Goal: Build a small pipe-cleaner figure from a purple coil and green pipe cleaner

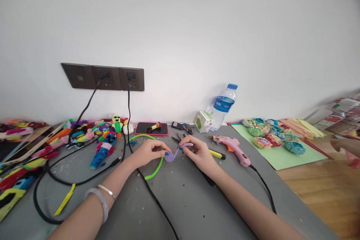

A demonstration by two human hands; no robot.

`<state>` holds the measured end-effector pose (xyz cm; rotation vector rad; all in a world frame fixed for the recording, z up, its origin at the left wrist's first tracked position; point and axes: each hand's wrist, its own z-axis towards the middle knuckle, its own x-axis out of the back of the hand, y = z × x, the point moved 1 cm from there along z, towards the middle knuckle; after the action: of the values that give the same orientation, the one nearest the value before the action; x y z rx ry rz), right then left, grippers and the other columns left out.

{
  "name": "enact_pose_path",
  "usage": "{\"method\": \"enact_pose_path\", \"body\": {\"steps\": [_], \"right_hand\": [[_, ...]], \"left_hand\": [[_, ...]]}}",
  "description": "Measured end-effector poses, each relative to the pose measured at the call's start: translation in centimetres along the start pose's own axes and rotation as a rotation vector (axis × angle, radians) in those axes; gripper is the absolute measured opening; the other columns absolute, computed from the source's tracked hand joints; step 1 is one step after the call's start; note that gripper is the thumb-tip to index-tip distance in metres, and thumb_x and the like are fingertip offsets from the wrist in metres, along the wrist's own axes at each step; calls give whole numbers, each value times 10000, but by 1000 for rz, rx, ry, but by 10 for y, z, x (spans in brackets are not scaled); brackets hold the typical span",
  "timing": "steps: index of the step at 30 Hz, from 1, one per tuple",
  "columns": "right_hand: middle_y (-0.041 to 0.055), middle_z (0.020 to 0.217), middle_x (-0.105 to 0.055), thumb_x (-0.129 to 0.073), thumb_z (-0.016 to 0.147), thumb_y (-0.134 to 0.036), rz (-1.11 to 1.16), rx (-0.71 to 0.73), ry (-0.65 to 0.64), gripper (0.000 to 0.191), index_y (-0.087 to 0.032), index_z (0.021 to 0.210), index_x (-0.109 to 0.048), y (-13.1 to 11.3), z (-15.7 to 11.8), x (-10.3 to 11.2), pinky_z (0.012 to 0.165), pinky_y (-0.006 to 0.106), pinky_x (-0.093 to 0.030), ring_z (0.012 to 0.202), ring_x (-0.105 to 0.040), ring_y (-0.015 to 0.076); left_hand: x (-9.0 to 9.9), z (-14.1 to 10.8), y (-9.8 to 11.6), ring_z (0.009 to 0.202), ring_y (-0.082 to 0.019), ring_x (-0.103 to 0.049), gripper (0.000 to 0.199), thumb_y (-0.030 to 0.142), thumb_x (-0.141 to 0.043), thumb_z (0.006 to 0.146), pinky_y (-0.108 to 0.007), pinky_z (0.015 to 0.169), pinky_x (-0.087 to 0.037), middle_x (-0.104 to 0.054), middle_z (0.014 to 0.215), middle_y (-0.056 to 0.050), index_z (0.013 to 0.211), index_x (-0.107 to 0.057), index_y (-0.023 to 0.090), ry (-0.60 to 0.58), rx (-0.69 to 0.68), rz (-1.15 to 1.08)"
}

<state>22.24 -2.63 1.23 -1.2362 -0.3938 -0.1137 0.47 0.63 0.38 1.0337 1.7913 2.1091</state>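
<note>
Pale wall [180, 45] rises behind a grey desk [135, 213] scattered with scraps, and a dark socket panel [80, 76] sits on it, up and to the left of both hands. The left grip [153, 152] pinches a purple fuzzy strip [169, 157] at its rounded, coiled end, thumb against fingertip. The right grip [198, 153] pinches the same strip farther along, leaving a short tail poking out above the fingers. So the strip lies between the two, raised at its tail; such fingertip holds probably suit something this thin and soft, steadying the coil while the other end is guided.

Just beside the left grip, partly behind it, a bright green strip [154, 174] curves on the desk. Beyond the hands lies a pink-edged phone [140, 129], with a small bundle on top. Right of the right grip rest a yellow cutter [216, 153] and, farther out, a pink glue gun [235, 149], its handle turned toward the person, perhaps for easy reach. A small carton [203, 121] and a water bottle [223, 105] stand past the right grip, against the wall, likely out of the way. Colourful fuzzy pieces [105, 150] spread left of the left grip; paper flowers [272, 140] sit far to the right, near another person's hand [347, 145].
</note>
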Motion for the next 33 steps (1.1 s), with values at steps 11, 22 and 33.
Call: {"method": "enact_pose_path", "body": {"steps": [11,22,33], "right_hand": [[28,775,-569,-585,845,-332,35,9,97,133,-199,846,-593,4,2,2,571,267,-437,614,-520,144],[38,809,-570,-558,840,-250,-10,43,92,70,-192,839,-599,-2,1,1,590,265,-454,666,-513,150],[63,853,-617,-561,833,-240,16,86,108,52,-200,812,-588,1,1,1,600,267,-462,759,-570,179]], "left_hand": [[3,-1,2,648,-149,-464,475,541,-461,873,-251,575,-341,-571,706,-32,947,-726,154,311,108,-233],[2,0,5,772,-165,-543,273,423,-634,807,-262,672,-414,-630,863,-46,907,-647,169,210,60,-212],[3,0,2,665,-139,-510,265,400,-573,843,-246,620,-402,-540,699,8,987,-628,184,271,76,-229]]}}
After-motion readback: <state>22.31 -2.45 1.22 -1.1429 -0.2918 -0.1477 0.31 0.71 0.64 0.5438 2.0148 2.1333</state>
